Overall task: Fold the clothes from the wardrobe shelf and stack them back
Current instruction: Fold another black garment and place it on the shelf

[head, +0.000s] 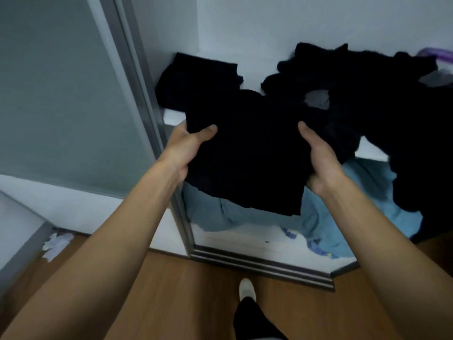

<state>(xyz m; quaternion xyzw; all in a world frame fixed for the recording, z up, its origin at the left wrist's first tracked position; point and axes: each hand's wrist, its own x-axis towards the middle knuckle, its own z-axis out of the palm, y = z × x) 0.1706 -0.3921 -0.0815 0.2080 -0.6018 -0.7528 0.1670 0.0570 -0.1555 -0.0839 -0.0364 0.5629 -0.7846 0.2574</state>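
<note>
Folded garment (245,158): black, flat and roughly rectangular; I see it held in the air at the front edge of the shelf (175,116), its far end over the shelf.
Left hand (182,149): closed on the garment's left edge, thumb on top, fingers hidden beneath.
Right hand (321,160): closed on the garment's right edge, thumb on top, fingers hidden beneath.
Stack (198,82): dark folded clothes at the shelf's back left corner, just beyond the garment.
Loose heap (355,94): unfolded black clothes on the right of the shelf, one end hanging over its front edge; a grey piece (317,99) shows among them.
Blue cloth (269,217): crumpled below the shelf, under the garment.
Sliding door (61,94): frosted panel left of the shelf.
Floor (196,290): wood, below the shelf; my foot (247,289) stands on it.
</note>
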